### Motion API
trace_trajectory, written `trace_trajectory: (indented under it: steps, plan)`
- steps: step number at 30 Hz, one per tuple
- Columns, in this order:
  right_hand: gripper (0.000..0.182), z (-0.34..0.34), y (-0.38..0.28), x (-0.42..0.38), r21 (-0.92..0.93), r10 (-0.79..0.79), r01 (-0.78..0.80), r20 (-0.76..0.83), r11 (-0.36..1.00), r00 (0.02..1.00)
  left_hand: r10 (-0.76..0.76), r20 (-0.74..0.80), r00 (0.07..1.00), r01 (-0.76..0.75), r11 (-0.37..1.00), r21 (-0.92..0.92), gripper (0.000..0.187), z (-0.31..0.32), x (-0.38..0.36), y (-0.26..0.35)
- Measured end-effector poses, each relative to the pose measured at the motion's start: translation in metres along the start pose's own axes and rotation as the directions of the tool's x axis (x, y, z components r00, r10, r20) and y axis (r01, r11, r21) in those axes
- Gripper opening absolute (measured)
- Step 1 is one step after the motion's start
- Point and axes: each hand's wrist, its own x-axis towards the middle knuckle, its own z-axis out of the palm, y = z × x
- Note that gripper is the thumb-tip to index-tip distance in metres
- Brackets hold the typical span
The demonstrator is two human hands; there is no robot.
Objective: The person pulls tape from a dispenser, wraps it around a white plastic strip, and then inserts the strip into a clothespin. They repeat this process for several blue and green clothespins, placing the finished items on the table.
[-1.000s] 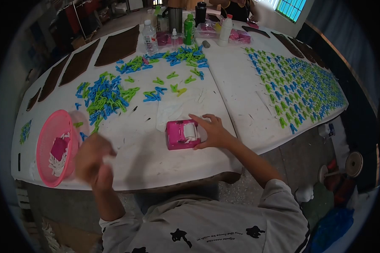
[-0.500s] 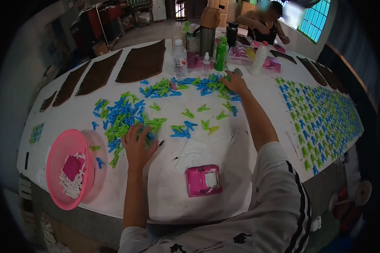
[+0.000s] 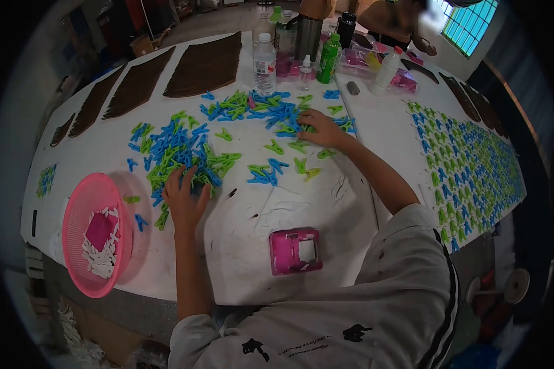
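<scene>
Blue and green plastic clothespins (image 3: 177,146) lie in a loose heap on the white table, left of centre. My left hand (image 3: 186,198) rests at the heap's near edge, fingers spread and touching the clothespins. A second cluster of clothespins (image 3: 282,115) stretches across the table below the bottles. My right hand (image 3: 324,130) is at its right end, fingers apart and curved over a few clothespins; no firm grip shows. Several single clothespins (image 3: 266,173) lie between the two hands.
A pink basket (image 3: 124,258) with white pieces stands at left; a pink tape dispenser (image 3: 295,251) is in front. Behind are a clear bottle (image 3: 264,66), green bottle (image 3: 329,58) and grey object (image 3: 353,88). Brown fringed sheets (image 3: 203,66) lie far left, rows of clothespins (image 3: 468,172) right. Another person (image 3: 391,27) sits beyond.
My right hand has moved left and nearer from beside the grey object onto the clothespins. My left hand stays at the heap, shifted slightly. The whole view has tilted down a little.
</scene>
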Motion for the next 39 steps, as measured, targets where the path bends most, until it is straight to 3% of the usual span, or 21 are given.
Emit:
trace_trajectory:
  steps: [2, 3, 4, 6, 8, 10, 12, 13, 15, 20, 23, 25, 30, 32, 33, 34, 35, 37, 38, 39]
  plan:
    - [0.048, 0.010, -0.024, -0.009, 0.157, -0.236, 0.238, -0.032, 0.959, 0.971, 0.010, -0.005, 1.000, -0.010, 1.000, -0.015, 0.052, 0.002, -0.003, 0.001]
    - [0.048, 0.005, -0.032, -0.012, 0.149, -0.235, 0.238, -0.040, 0.960, 0.971, 0.009, 0.014, 1.000, -0.009, 1.000, 0.001, 0.052, 0.001, -0.008, 0.003]
    - [0.048, -0.001, -0.043, -0.014, -0.028, -0.283, 0.281, -0.070, 0.959, 0.957, 0.004, 0.032, 0.999, -0.005, 1.000, 0.021, 0.051, 0.000, -0.011, 0.003]
    - [0.048, -0.011, -0.040, -0.003, -0.197, -0.344, 0.321, -0.093, 0.926, 0.935, 0.011, 0.024, 1.000, -0.012, 0.999, 0.043, 0.052, -0.002, -0.014, 0.003]
    - [0.048, -0.035, 0.011, 0.025, -0.178, -0.168, 0.113, -0.334, 0.978, 0.927, 0.013, 0.021, 1.000, -0.014, 0.998, 0.068, 0.052, -0.003, -0.018, 0.004]
    - [0.046, -0.034, 0.060, 0.038, -0.207, 0.056, -0.168, -0.458, 0.964, 0.887, 0.021, 0.027, 0.999, -0.023, 0.996, 0.089, 0.057, -0.002, -0.016, 0.006]
    - [0.044, -0.013, 0.123, 0.050, -0.094, 0.297, -0.359, -0.392, 0.929, 0.871, -0.034, 0.033, 0.999, 0.029, 0.988, 0.150, 0.060, -0.003, -0.017, 0.021]
    - [0.044, -0.018, 0.131, 0.056, -0.084, 0.277, -0.336, -0.397, 0.938, 0.875, -0.075, 0.063, 0.995, 0.062, 0.979, 0.196, 0.063, -0.004, -0.017, 0.026]
    - [0.046, -0.015, 0.133, 0.061, 0.081, 0.303, -0.293, -0.192, 0.953, 0.933, -0.105, 0.054, 0.993, 0.090, 0.972, 0.218, 0.066, 0.001, -0.021, 0.023]
    - [0.049, 0.006, 0.050, 0.037, 0.049, 0.079, -0.073, -0.140, 0.996, 0.987, -0.138, 0.076, 0.988, 0.119, 0.970, 0.213, 0.070, 0.001, -0.020, 0.018]
    - [0.052, 0.030, 0.003, 0.031, 0.155, -0.005, 0.026, -0.135, 0.988, 0.991, -0.130, -0.023, 0.991, 0.132, 0.985, 0.108, 0.071, 0.001, -0.009, 0.022]
    - [0.054, 0.040, -0.037, 0.028, 0.230, -0.202, 0.226, -0.120, 0.947, 0.972, 0.039, -0.148, 0.988, -0.029, 0.997, 0.073, 0.066, 0.010, 0.001, 0.016]
    - [0.046, 0.037, -0.125, 0.023, 0.432, -0.186, 0.142, 0.062, 0.890, 0.980, 0.224, -0.140, 0.964, -0.221, 0.975, 0.037, 0.041, 0.044, 0.091, 0.038]
    - [0.039, 0.031, -0.134, 0.022, 0.334, -0.402, 0.426, -0.142, 0.841, 0.905, 0.215, -0.014, 0.977, -0.215, 0.974, -0.063, 0.036, 0.075, 0.131, 0.051]
    - [0.039, 0.021, -0.133, 0.017, 0.331, -0.399, 0.422, -0.140, 0.844, 0.906, 0.195, 0.072, 0.978, -0.181, 0.970, -0.161, 0.040, 0.096, 0.152, 0.056]
    - [0.036, 0.007, -0.125, 0.007, 0.266, -0.327, 0.387, -0.243, 0.883, 0.913, 0.183, 0.156, 0.971, -0.140, 0.958, -0.252, 0.044, 0.122, 0.172, 0.058]
    - [0.034, -0.006, -0.114, -0.004, 0.206, -0.254, 0.339, -0.349, 0.918, 0.902, 0.188, 0.152, 0.970, -0.145, 0.955, -0.257, 0.044, 0.148, 0.189, 0.056]
    - [0.030, -0.034, -0.082, -0.034, 0.146, -0.080, 0.147, -0.387, 0.978, 0.919, 0.133, 0.231, 0.964, -0.092, 0.980, -0.178, 0.068, 0.196, 0.213, 0.055]
    - [0.030, -0.045, -0.063, -0.053, 0.095, 0.000, 0.045, -0.431, 0.994, 0.902, 0.144, 0.218, 0.965, -0.104, 0.977, -0.187, 0.068, 0.209, 0.220, 0.053]
    - [0.030, -0.051, -0.044, -0.072, 0.052, 0.076, -0.058, -0.484, 0.997, 0.872, 0.065, 0.287, 0.956, -0.027, 0.991, -0.133, 0.081, 0.219, 0.229, 0.051]
